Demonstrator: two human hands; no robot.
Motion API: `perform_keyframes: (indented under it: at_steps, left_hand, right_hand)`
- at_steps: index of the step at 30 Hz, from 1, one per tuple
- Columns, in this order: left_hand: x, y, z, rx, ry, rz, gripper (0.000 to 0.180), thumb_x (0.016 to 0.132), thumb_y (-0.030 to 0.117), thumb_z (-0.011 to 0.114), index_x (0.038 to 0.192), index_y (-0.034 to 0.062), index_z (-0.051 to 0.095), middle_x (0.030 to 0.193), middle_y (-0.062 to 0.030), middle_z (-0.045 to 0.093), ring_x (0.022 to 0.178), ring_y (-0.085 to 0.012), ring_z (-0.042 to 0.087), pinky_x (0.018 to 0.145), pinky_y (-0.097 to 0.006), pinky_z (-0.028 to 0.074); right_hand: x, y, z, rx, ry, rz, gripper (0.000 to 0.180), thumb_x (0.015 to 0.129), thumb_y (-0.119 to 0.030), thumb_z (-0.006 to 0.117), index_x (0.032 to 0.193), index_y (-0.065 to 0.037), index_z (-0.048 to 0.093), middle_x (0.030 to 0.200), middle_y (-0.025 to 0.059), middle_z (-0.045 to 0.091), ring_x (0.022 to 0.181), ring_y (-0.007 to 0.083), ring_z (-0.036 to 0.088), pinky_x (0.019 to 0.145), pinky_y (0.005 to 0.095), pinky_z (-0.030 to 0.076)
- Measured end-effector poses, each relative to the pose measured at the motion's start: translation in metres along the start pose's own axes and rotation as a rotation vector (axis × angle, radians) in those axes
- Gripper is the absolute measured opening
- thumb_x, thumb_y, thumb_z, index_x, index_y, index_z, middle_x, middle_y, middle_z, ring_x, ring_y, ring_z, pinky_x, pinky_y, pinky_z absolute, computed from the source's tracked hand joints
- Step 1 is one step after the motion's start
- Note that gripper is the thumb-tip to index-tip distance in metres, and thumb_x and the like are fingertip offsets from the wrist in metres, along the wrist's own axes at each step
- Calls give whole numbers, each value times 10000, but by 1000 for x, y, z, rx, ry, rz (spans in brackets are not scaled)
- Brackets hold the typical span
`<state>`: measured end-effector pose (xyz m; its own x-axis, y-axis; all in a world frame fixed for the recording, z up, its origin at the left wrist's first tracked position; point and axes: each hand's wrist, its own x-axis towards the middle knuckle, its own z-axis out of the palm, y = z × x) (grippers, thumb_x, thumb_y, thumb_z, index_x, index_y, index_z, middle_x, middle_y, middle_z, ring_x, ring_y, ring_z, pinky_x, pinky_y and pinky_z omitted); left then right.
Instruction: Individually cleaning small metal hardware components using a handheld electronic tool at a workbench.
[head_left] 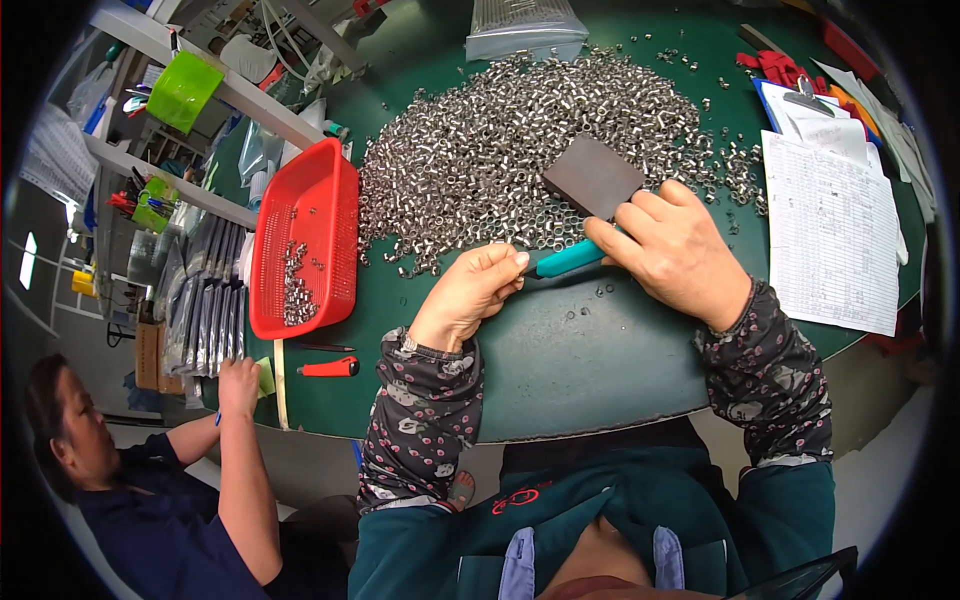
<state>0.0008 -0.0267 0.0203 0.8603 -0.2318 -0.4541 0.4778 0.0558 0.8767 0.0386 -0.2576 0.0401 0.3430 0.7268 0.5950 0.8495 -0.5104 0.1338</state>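
My right hand (668, 248) is closed round a slim teal-handled hand tool (572, 259), held nearly level. Its dark tip points left and meets the fingertips of my left hand (474, 291). Thumb and fingers of that left hand are pinched together; whatever small piece they hold is hidden. Just beyond both hands spreads a large heap of small shiny metal rings (500, 150). A flat dark grey block (595, 176) lies on the heap's near right side, close to my right knuckles.
A red plastic basket (343, 230) with some metal rings stands left, near a red cutter (332, 368). Written sheets (830, 240) and a clipboard (800, 105) lie right. A clear plastic bag (527, 30) sits behind the heap. At lower left, a co-worker's hand (238, 385) rests by packed bags.
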Motion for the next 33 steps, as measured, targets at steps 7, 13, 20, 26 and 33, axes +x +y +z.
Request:
perform_keyframes:
  at_steps: [7,13,20,26,33]
  left_hand:
    - [1,3,6,70,-15,7,211,825,241,523,675,96,491,568,63,418,399,12,263,337,-149,171]
    - [2,-1,-1,-2,0,106,181,844,215,497,729,75,496,586,50,421,416,12,277,347,-140,192]
    - [7,-5,-2,-360,41,386,94,851,134,481,859,41,497,724,-10,471,466,-9,320,348,-127,237]
    - [9,-6,-2,-394,19,420,98,832,86,501,919,41,508,748,-21,489,491,-19,338,358,-126,254]
    - [11,-8,-2,-421,-14,451,90,841,88,486,911,35,504,767,-16,494,504,-28,330,375,-138,259]
  right_hand:
    - [3,1,-3,-44,41,-21,209,648,-127,505,848,-72,533,655,-9,415,633,119,449,580,250,330]
    - [4,-1,-4,-81,92,-2,221,636,-133,521,852,-87,541,652,-7,415,645,121,450,598,255,338]
    - [-5,-9,3,386,-47,366,267,702,-189,597,937,-72,546,679,86,501,617,265,514,555,354,398]
    - [-7,-12,13,653,-135,486,259,768,-254,529,933,-57,563,759,123,568,710,292,554,610,377,433]
    - [-7,-12,13,738,-180,507,263,779,-259,510,932,-53,566,783,139,579,735,306,552,632,385,432]
